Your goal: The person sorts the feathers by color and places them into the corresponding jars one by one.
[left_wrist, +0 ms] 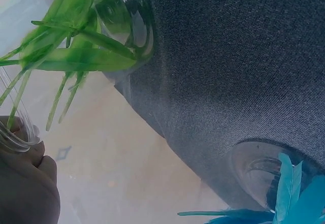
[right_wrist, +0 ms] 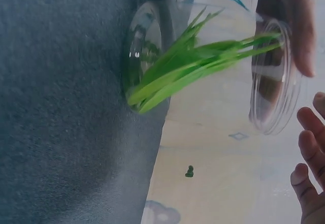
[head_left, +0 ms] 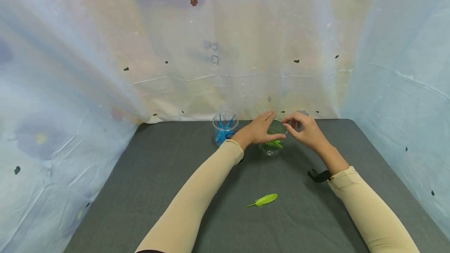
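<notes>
A clear jar point(head_left: 270, 151) stands upright on the table with several green feathers point(right_wrist: 198, 56) leaning inside it, their quills towards the mouth. My left hand point(head_left: 260, 129) lies by its rim with fingers extended; the left wrist view shows part of that hand point(left_wrist: 28, 181) at the rim. On the jar's right side is my right hand point(head_left: 305, 130), fingers loosely bent. In the right wrist view, those fingers point(right_wrist: 310, 142) sit just off the rim with nothing visible between them. A single green feather point(head_left: 263, 200) lies on the table nearer to me.
Left of the green feathers' jar stands a second clear jar point(head_left: 215, 126) holding blue feathers point(head_left: 222, 135). A grey cloth covers the table point(head_left: 168, 175). Behind it and along the sides hangs a pale patterned curtain point(head_left: 246, 42). A black strap point(head_left: 319, 175) hangs at my right wrist.
</notes>
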A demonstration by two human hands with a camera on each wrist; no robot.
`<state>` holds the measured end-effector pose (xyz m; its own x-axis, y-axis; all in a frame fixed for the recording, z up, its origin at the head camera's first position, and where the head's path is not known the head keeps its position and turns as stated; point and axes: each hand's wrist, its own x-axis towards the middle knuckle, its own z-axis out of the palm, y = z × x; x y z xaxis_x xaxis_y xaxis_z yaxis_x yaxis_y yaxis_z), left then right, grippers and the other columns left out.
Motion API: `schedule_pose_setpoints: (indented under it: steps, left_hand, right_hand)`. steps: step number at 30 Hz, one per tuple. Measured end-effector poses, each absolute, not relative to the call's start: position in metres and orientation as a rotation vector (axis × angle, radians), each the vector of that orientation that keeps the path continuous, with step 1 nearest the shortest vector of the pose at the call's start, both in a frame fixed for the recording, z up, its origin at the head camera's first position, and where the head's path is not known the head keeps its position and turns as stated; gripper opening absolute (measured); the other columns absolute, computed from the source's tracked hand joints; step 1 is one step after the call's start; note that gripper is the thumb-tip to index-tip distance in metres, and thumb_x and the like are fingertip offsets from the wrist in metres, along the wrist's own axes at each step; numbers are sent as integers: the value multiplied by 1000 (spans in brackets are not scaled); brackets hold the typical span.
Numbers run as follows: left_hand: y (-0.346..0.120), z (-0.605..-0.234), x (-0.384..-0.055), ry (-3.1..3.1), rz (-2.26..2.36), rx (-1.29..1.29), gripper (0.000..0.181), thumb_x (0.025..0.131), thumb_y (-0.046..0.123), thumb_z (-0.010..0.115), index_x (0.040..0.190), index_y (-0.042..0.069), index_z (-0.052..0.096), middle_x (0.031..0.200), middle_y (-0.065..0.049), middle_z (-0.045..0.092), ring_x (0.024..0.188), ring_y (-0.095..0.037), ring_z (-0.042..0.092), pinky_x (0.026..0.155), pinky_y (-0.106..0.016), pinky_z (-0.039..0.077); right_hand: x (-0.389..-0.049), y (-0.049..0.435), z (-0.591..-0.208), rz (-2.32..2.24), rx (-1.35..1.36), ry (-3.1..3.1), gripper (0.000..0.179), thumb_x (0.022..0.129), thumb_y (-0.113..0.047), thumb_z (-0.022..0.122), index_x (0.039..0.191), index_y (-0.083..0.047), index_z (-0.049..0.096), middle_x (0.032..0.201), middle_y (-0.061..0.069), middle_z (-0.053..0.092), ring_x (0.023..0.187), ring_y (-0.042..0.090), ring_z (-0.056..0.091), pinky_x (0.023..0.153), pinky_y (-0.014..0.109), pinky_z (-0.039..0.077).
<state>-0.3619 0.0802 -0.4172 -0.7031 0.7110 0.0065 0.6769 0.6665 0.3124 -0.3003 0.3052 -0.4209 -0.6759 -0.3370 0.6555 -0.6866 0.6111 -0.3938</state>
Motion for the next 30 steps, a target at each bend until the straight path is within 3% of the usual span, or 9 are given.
schedule_pose_setpoints:
  steps: [9, 15, 21, 30]
  left_hand:
    - [80, -419, -361, 2774, 427, 1177, 106, 103, 72, 55, 174, 11, 6, 182, -6, 5, 167, -28, 6, 134, -48, 17]
    - [82, -418, -362, 2777, 381, 1178, 101, 106, 69, 52, 174, 14, 3, 182, -6, 4, 168, -24, 3, 135, -44, 13]
    - [81, -417, -362, 2785, 373, 1191, 98, 107, 65, 54, 174, 12, 5, 182, -7, 5, 168, -23, 3, 135, -42, 11]
    - [80, -418, -361, 2782, 421, 1177, 105, 103, 72, 55, 175, 14, 5, 182, -6, 5, 168, -26, 5, 134, -48, 16]
  right_hand:
    - [-273, 301, -423, 974, 864, -2259, 26, 93, 8, 79, 113, -8, 77, 104, 2, 73, 75, 20, 56, 68, 29, 43]
    - [-252, 294, -420, 1033, 945, -2236, 35, 89, 11, 81, 114, -13, 78, 100, -3, 72, 74, 16, 54, 68, 24, 42]
    - [-238, 286, -424, 1073, 1081, -2211, 41, 85, 15, 82, 114, -15, 76, 101, -4, 72, 75, 17, 57, 69, 26, 45]
    - [-224, 271, -441, 1100, 1237, -2219, 47, 83, 12, 85, 115, -21, 74, 103, -1, 75, 75, 11, 59, 70, 22, 47]
